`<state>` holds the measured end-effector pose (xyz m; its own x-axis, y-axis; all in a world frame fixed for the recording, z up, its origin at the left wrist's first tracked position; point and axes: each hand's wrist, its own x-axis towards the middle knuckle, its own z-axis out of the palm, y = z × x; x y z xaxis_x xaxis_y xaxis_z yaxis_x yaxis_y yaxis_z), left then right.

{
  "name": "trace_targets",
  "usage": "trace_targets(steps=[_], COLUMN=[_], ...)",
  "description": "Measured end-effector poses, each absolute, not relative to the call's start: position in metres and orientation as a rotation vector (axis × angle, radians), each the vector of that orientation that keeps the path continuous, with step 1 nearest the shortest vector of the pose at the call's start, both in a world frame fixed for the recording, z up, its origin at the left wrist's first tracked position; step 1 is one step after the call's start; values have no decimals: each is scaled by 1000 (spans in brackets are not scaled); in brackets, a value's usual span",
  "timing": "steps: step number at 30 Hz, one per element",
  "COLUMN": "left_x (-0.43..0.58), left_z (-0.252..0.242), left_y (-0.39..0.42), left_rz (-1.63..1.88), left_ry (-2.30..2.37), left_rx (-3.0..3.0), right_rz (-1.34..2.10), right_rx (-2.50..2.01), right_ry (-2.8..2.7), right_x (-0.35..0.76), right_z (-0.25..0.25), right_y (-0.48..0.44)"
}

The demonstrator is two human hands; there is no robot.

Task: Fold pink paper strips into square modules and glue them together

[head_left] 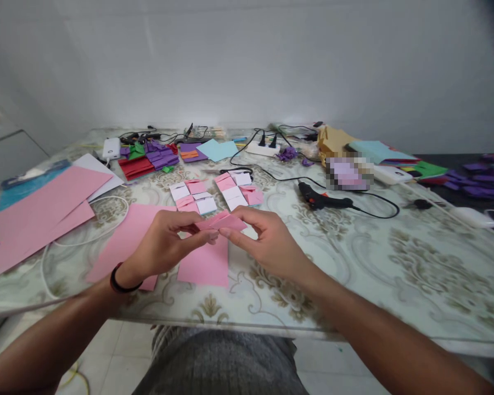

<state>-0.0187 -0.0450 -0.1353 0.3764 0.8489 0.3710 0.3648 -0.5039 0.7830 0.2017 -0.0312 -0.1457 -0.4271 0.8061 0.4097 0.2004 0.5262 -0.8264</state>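
Observation:
Between both hands, above the table, is a small folded piece of pink paper point(224, 220). My left hand point(170, 241) pinches its left end, thumb and fingers closed on it. Its right end is gripped by my right hand point(261, 236) in the same way. Below the hands lies a flat pink sheet point(203, 266), with a larger pink sheet point(123, 238) to its left, partly behind my left wrist. Just beyond my fingers are two woven squares of pink and white folded paper, the left square point(193, 196) and the right square point(237, 190).
A black glue gun point(323, 198) lies right of centre, its cord trailing. Large pink sheets point(45, 214) and a white cable point(45, 274) lie at left. Folded purple strips point(160, 154), red folded paper point(135, 167) and a white power strip point(263, 148) are at the back.

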Motion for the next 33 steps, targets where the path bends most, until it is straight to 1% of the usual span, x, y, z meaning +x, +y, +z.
trace_targets(steps=[7, 17, 24, 27, 30, 33], left_x=[-19, -20, -18, -17, -17, -18], left_z=[-134, -143, -135, -134, -133, -134], left_y=[-49, -47, -45, -45, -43, -41], left_rz=[1051, 1119, 967, 1017, 1124, 1191], left_ry=[1068, 988, 1040, 1125, 1209, 1266], left_rx=[2028, 1759, 1813, 1822, 1763, 1707], right_rz=[810, 1055, 918, 1055, 1294, 1428], right_rx=[-903, -939, -982, -898, -789, -762], right_ry=[-1948, -1751, -1840, -1818, -1603, -1414], right_x=[201, 202, 201, 201, 203, 205], right_z=[-146, -151, -151, -151, -155, -161], right_y=[-32, -25, -26, -24, -17, -10])
